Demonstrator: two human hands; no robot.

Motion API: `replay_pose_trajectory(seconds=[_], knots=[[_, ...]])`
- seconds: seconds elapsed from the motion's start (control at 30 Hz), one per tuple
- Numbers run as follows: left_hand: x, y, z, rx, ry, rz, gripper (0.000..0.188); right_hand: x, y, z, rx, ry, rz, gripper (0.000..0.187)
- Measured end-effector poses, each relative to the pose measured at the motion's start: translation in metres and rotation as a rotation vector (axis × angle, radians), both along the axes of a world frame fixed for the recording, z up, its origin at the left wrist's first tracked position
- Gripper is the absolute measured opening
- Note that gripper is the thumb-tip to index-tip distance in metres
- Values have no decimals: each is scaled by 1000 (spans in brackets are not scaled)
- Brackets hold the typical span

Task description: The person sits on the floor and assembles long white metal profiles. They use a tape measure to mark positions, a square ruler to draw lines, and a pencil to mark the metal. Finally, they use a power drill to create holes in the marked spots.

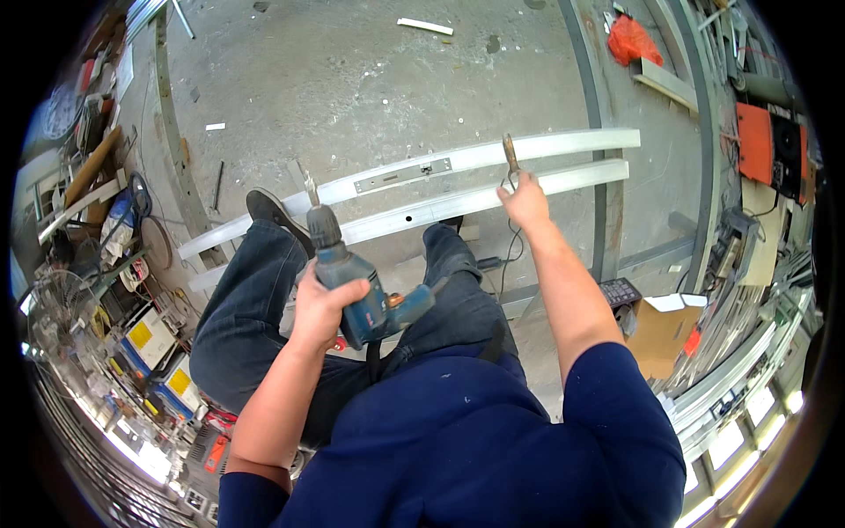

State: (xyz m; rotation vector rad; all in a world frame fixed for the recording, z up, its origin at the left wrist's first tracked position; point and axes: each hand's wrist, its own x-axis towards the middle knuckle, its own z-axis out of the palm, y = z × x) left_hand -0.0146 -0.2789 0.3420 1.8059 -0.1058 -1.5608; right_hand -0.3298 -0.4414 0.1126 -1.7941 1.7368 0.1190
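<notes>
My left hand (pixel 324 306) is wrapped round the body of a blue power drill (pixel 356 286). The drill's long bit (pixel 312 189) points away from me, over the two pale metal bars. In my right hand (pixel 526 202) is a hand tool with a rusty brown end (pixel 510 154) and thin dark handles; its kind is unclear. That hand is over the right part of the bars. The far bar (pixel 563 143) carries a slotted metal plate (pixel 402 176). A dark round hole shows in the near bar (pixel 475 201), which passes beyond my knees.
Steel beams (pixel 590 97) run along the right, with an orange bag (pixel 632 40) near them. A cardboard box (pixel 664 334) stands by my right elbow. Tools and cables clutter the left side, near a fan (pixel 66 304). A dark rod (pixel 218 185) and scraps lie on the concrete floor (pixel 352 88).
</notes>
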Motion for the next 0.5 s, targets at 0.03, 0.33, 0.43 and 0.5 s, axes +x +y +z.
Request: replay_pose_trajectory(seconds=[0.03, 0.33, 0.43, 0.5], knots=[[-4, -6, -4, 5, 90, 61, 41, 8, 0, 17, 16, -60, 22, 66], [-96, -7, -101, 335, 824, 376, 28, 58, 36, 239, 779, -185, 716, 102], [-110, 2, -128, 381, 753, 379, 28, 49, 81, 213, 589, 39, 759, 104], [-118, 9, -157, 355, 731, 383, 28, 43, 100, 194, 491, 42, 715, 100]])
